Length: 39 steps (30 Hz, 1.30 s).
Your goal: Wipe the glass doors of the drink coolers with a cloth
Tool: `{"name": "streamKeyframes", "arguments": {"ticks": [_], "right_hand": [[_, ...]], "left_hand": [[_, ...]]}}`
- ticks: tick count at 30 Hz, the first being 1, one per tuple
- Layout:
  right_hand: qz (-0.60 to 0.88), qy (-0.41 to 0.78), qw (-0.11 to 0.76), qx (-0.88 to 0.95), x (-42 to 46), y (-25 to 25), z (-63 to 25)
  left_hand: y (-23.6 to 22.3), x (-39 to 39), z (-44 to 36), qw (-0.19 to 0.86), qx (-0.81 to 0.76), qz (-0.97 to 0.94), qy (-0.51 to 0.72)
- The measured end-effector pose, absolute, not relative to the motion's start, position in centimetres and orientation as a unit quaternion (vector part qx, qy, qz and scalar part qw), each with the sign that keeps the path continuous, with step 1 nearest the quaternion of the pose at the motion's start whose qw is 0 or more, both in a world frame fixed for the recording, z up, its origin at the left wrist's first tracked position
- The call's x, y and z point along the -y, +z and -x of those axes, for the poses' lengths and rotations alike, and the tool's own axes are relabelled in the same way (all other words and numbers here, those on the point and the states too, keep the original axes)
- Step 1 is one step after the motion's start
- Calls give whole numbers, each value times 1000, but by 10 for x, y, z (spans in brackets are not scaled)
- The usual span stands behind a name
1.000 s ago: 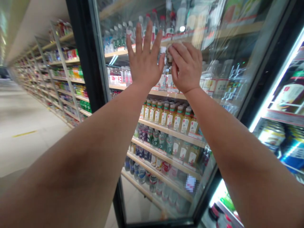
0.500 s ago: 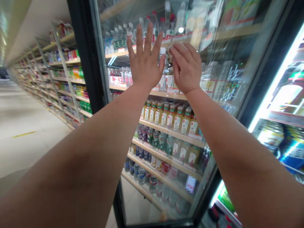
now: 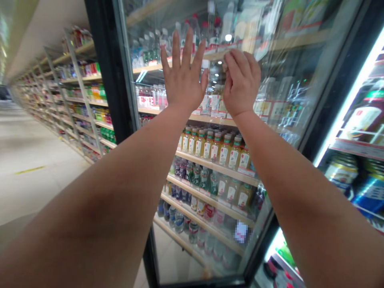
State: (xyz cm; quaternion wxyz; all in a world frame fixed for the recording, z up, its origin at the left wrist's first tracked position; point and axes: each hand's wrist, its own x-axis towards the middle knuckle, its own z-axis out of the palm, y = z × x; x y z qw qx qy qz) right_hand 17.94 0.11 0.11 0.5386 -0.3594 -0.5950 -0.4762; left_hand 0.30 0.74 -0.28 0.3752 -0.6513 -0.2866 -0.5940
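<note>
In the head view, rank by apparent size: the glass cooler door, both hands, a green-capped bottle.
Glass cooler door, largest. Left hand and right hand: too alike to rank. Green-capped bottle, smallest, though farther from the camera.

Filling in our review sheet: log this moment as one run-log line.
left hand: flat on glass cooler door | right hand: fingers on same door | behind: bottled drinks

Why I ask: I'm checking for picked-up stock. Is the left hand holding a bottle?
No, the left hand is spread open against the cooler's glass door, with nothing in it.
</note>
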Motion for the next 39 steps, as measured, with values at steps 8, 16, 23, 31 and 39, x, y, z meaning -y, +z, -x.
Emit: {"name": "streamKeyframes", "arguments": {"ticks": [8, 16, 23, 31, 39], "right_hand": [[366, -503, 465, 630, 3, -1, -178], [326, -493, 608, 530, -18, 8, -191], [293, -505, 467, 664, -4, -2, -180], [320, -478, 631, 519, -19, 5, -188], [335, -526, 473, 623, -3, -3, -179]], "left_hand": [[-2, -7, -4, 362, 286, 653, -601], [-2, -4, -3, 366, 303, 659, -583], [-2, -7, -4, 376, 301, 646, -592], [-2, -7, -4, 357, 292, 650, -604], [-1, -4, -4, 361, 300, 655, -593]]}}
